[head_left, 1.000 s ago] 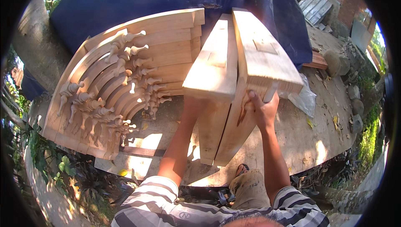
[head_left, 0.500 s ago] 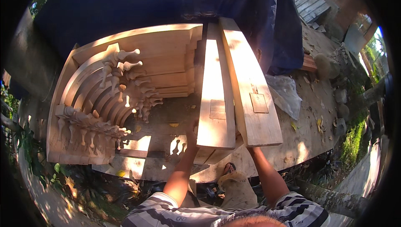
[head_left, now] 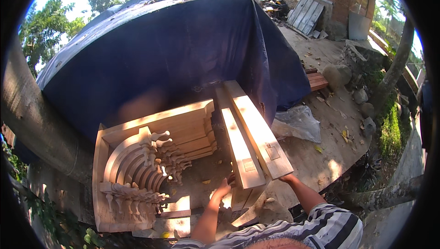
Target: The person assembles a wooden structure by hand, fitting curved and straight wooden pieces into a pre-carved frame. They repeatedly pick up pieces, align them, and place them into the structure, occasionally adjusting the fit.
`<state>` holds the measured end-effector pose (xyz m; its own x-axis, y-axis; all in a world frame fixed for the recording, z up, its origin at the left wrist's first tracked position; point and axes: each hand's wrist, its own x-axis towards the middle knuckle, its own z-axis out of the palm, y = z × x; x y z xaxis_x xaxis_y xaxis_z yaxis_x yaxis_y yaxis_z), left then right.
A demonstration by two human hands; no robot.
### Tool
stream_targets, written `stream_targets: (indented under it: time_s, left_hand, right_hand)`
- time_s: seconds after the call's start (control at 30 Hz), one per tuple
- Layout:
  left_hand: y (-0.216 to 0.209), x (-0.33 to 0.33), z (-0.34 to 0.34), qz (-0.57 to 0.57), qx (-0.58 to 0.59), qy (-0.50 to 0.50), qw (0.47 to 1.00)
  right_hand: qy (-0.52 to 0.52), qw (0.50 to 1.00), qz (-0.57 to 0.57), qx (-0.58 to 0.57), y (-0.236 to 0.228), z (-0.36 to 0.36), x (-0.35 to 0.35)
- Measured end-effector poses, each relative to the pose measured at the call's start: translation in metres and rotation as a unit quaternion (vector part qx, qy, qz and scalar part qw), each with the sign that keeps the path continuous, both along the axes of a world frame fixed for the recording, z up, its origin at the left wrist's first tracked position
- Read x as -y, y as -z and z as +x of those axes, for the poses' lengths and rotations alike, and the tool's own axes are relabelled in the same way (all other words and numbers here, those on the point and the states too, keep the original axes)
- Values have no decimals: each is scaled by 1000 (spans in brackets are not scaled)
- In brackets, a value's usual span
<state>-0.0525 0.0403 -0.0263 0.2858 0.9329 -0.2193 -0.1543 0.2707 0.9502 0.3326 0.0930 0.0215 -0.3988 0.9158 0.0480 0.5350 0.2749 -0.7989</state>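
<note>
Two long, pale wooden beams lie side by side, pointing away from me: a left beam (head_left: 238,150) and a right beam (head_left: 259,134). Each has a rectangular joint mark near its close end. My right hand (head_left: 287,178) grips the near end of the right beam at its lower corner, its fingers partly hidden under the wood. Beside the left beam's outer face is my left hand (head_left: 223,188), fingers stretched toward the wood; whether they touch it I cannot tell. More timber (head_left: 247,198) shows beneath the left beam's close end.
Left of the beams stand nested curved wooden frames (head_left: 123,153) with turned spindles (head_left: 133,196). A dark blue tarp (head_left: 174,52) covers a large pile behind. Clear plastic sheeting (head_left: 298,123), reddish boards (head_left: 317,80) and rocks (head_left: 337,74) lie to the right. A tree trunk (head_left: 41,111) rises at left.
The view has tilted up, showing more of the tarp and the yard. The beams now lie closer together at their near ends. My left hand has come into sight from behind the left beam.
</note>
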Motion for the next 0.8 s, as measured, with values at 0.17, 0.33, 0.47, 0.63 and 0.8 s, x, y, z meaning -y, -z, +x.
stream_targets:
  time_s: [0.17,0.33,0.47,0.63,0.8]
  left_hand:
    - [-113,-10,40,-147,88,-105,980]
    - [-147,-45,78,-109,-99,-198,969]
    - [-166,-49,79,-84,-244,-180,949]
    - [-236,-44,127,-225,-545,-175,789]
    - [-231,-27,126,-190,-637,-262,699]
  right_hand:
    - [-86,993,-79,-27,0,30,-9]
    - [-70,945,-214,-237,-53,-9,-6]
    - [-111,969,-162,-152,-32,-9,-4]
    - [-125,985,-99,-69,-84,-14,-14]
    - [-177,980,-93,-24,-67,-25,-12]
